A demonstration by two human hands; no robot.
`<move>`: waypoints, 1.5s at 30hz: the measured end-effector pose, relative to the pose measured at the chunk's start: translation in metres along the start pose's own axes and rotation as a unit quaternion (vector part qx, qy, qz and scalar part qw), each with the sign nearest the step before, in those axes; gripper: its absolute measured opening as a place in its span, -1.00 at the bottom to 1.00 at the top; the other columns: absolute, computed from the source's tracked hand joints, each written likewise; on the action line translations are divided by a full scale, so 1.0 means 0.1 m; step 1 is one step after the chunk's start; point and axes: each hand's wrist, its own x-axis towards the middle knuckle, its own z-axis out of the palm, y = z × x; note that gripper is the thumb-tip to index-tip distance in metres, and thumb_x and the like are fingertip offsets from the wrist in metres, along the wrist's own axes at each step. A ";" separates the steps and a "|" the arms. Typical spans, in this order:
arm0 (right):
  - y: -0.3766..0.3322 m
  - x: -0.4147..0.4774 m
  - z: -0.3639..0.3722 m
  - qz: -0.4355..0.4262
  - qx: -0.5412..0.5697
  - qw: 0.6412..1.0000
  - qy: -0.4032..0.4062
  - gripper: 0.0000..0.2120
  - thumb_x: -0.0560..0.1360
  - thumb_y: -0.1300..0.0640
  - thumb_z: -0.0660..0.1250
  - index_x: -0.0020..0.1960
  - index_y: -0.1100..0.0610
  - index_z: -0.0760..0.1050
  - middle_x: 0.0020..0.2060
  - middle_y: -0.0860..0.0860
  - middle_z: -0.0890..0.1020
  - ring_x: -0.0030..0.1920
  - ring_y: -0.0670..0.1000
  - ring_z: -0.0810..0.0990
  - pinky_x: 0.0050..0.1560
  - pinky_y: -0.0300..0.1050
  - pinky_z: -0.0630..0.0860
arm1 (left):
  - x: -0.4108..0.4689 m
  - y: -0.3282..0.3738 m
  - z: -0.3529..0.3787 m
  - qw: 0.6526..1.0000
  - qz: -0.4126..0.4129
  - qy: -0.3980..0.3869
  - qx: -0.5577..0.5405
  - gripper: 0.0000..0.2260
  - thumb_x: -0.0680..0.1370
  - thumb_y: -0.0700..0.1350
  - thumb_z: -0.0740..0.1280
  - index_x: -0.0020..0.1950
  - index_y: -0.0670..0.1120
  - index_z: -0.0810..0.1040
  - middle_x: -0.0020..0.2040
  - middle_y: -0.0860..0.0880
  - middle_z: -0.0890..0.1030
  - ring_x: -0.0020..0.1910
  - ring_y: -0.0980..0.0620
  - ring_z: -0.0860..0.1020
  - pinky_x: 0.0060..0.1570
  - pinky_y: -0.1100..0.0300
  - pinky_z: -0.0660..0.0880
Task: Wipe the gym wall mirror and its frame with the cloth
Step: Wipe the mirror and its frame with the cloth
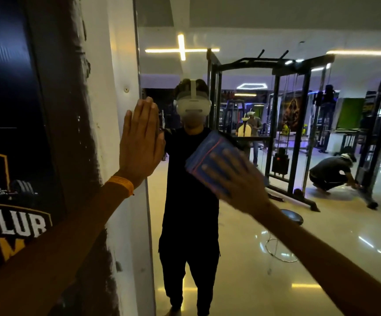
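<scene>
A: Cloth position?
B: The blue cloth [207, 151] lies flat on the mirror [276, 247], near its left edge, mid-height. The right hand [233, 176] presses it, fingers straight and spread apart.
A: Other hand?
B: The left hand [139, 142] braces flat on the frame [149, 224] at that edge, fingers straight, together, holding nothing.
A: Progress?
B: Glass wiping under way, I judge. No wiped boundary shows. Frame not under the cloth; likely still to do.

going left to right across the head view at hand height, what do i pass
gym poster → white wall strip → left hand flat on the mirror edge → blue cloth under the right hand → reflected cable machine → reflected crouching person
</scene>
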 end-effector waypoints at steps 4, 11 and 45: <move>0.75 0.08 -0.29 0.269 -0.016 0.959 0.084 -0.41 0.68 -0.15 0.16 0.64 0.07 0.23 0.65 0.16 0.14 0.64 0.28 0.05 0.59 0.35 0.02 | -0.05 0.04 -0.01 1.000 -0.015 -0.009 -0.014 -0.45 0.72 0.03 0.05 0.66 -0.20 0.11 0.67 -0.21 0.15 0.66 -0.24 0.07 0.63 -0.19 -0.04; -0.23 -0.36 0.01 0.083 0.052 0.995 -0.003 -0.40 0.70 -0.16 0.06 0.69 -0.12 -0.03 0.68 0.00 0.02 0.67 0.17 0.00 0.61 0.32 -0.02 | 0.03 0.53 0.15 0.999 0.033 -0.007 -0.021 -0.47 0.70 -0.03 0.09 0.62 -0.26 0.23 0.64 -0.25 0.20 0.65 -0.25 0.09 0.64 -0.16 -0.08; 1.25 -1.60 -0.37 0.380 -0.010 0.923 0.064 -0.36 0.68 -0.24 0.05 0.65 0.04 0.11 0.65 0.14 0.11 0.65 0.29 0.02 0.62 0.30 -0.04 | -0.67 1.61 0.78 0.997 0.021 -0.056 -0.040 -0.44 0.69 0.03 0.07 0.65 -0.20 0.20 0.67 -0.21 0.15 0.66 -0.25 0.08 0.60 -0.33 -0.02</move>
